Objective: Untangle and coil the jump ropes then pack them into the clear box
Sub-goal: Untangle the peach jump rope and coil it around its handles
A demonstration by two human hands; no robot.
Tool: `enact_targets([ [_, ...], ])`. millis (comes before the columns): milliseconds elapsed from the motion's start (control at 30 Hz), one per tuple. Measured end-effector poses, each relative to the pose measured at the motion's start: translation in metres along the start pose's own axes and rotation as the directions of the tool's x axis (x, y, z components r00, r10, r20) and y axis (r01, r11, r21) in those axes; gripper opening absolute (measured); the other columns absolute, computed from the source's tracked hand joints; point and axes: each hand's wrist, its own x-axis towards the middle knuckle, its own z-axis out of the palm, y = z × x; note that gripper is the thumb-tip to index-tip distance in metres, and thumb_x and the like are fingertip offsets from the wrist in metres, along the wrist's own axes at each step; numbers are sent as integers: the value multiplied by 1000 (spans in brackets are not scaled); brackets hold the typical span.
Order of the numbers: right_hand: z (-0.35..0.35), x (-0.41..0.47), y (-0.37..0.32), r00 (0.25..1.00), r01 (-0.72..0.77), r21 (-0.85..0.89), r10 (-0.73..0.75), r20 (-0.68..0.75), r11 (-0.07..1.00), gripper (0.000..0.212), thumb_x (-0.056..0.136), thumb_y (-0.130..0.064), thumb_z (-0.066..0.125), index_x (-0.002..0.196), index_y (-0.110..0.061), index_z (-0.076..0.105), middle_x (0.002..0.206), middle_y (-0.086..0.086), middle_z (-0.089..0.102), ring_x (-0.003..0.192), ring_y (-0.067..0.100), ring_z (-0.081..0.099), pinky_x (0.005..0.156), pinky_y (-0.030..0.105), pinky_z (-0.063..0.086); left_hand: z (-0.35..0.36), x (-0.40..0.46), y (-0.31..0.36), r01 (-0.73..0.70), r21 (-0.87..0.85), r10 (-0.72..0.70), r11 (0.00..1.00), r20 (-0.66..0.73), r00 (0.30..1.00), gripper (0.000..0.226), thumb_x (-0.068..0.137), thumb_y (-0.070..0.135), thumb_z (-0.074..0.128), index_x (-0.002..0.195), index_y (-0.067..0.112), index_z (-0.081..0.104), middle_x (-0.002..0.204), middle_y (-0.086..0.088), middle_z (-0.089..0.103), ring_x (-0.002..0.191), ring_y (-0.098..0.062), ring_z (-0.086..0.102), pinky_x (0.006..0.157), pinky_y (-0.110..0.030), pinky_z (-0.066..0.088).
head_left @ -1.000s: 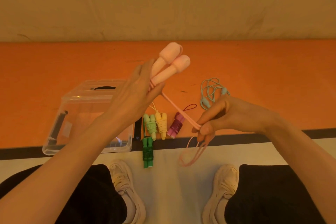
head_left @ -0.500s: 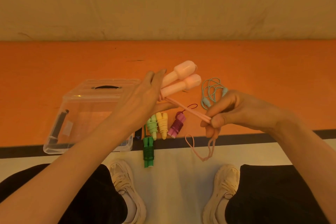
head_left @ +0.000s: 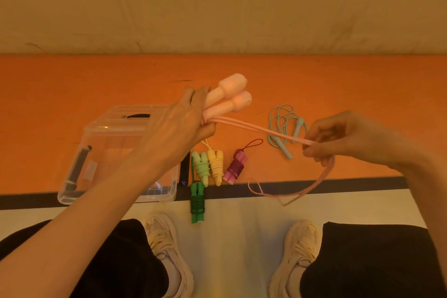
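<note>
My left hand [head_left: 179,123] grips the two pink handles [head_left: 227,98] of a pink jump rope, held side by side above the floor. The doubled pink cord [head_left: 261,129] runs taut to my right hand [head_left: 338,138], which pinches it; the slack loop [head_left: 290,195] trails down to the floor. On the floor lie coiled ropes: light green [head_left: 202,168], yellow [head_left: 216,164], purple [head_left: 235,168] and dark green [head_left: 197,203]. A loose teal rope [head_left: 285,128] lies beyond them. The clear box [head_left: 79,152] stands at the left, partly hidden by my left arm.
The orange floor mat [head_left: 314,80] ends at a dark strip [head_left: 362,182], with pale floor nearer me. My two shoes [head_left: 164,244] and knees fill the bottom of the view. A wall rises behind the mat.
My right hand has slid out to the right along the pink cord, stretching it longer and tauter. The handles rose slightly, and the trailing loop swung right.
</note>
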Motion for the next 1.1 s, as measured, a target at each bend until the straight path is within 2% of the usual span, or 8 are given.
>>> enact_targets([
  [167, -6, -14, -5, 992, 93, 77, -99, 81, 993, 46, 77, -64, 62, 67, -19, 70, 58, -2, 52, 55, 11, 43, 57, 22, 37, -1, 2, -2, 20, 10, -20, 1000, 15, 1000, 68, 86, 46, 44, 146, 16, 32, 117, -7, 49, 72, -24, 57, 54, -38, 47],
  [300, -8, -9, -3, 997, 48, 198, -59, 51, 979, 55, 67, -71, 66, 74, -17, 72, 53, -4, 36, 51, 12, 25, 52, 30, 18, 1, 1, -2, 12, 57, -13, 998, 12, 1000, 67, 87, 45, 46, 145, 15, 34, 115, -8, 51, 65, -21, 50, 51, -31, 32],
  [467, -3, -10, -6, 998, 55, 141, -56, 4, 988, 51, 69, -62, 66, 114, -38, 69, 58, 7, 29, 55, 23, 21, 55, 37, 15, 0, 2, -5, 21, 44, -21, 999, 17, 1000, 69, 85, 48, 39, 146, 15, 32, 113, -7, 49, 63, -17, 42, 49, -32, 35],
  [533, -4, -11, -8, 998, 54, 63, -52, -42, 997, 55, 59, -66, 76, 105, -35, 74, 56, 6, 38, 53, 18, 29, 53, 29, 18, 1, 2, -5, 14, 51, -15, 999, 17, 1000, 69, 85, 47, 41, 145, 14, 33, 112, -7, 50, 63, -19, 45, 46, -31, 33],
  [700, 2, -6, -11, 967, 87, -132, -116, -227, 987, 13, 76, -16, 75, 88, -19, 77, 48, 0, 54, 41, 0, 41, 43, 7, 29, 4, 2, -5, -9, 92, 7, 996, 20, 1000, 67, 85, 46, 45, 143, 11, 39, 109, -10, 54, 61, -21, 48, 48, -32, 34],
  [767, 2, -6, -10, 962, 81, -137, -113, -247, 987, 5, 80, -19, 72, 79, -15, 74, 51, 1, 58, 39, 1, 41, 42, 8, 29, 5, 2, -4, -16, 119, 12, 993, 30, 999, 69, 85, 47, 45, 143, 11, 38, 110, -9, 53, 62, -22, 51, 50, -31, 32],
  [967, -16, -12, -4, 962, 169, -104, -187, -197, 980, 50, 65, -65, 71, 76, -16, 75, 53, 2, 55, 49, 7, 39, 45, 15, 30, 2, 1, -1, -24, 145, 16, 989, 54, 998, 67, 89, 45, 51, 146, 13, 34, 114, -8, 54, 75, -24, 58, 51, -30, 32],
  [1100, -11, -11, -16, 879, 341, -87, -350, -323, 936, 23, 82, -33, 63, 72, -15, 73, 52, -3, 54, 48, 3, 43, 50, 8, 32, 3, -1, 9, -60, 172, 50, 983, 61, 997, 66, 94, 47, 47, 149, 18, 26, 118, -2, 49, 83, -18, 55, 45, -23, 17],
])
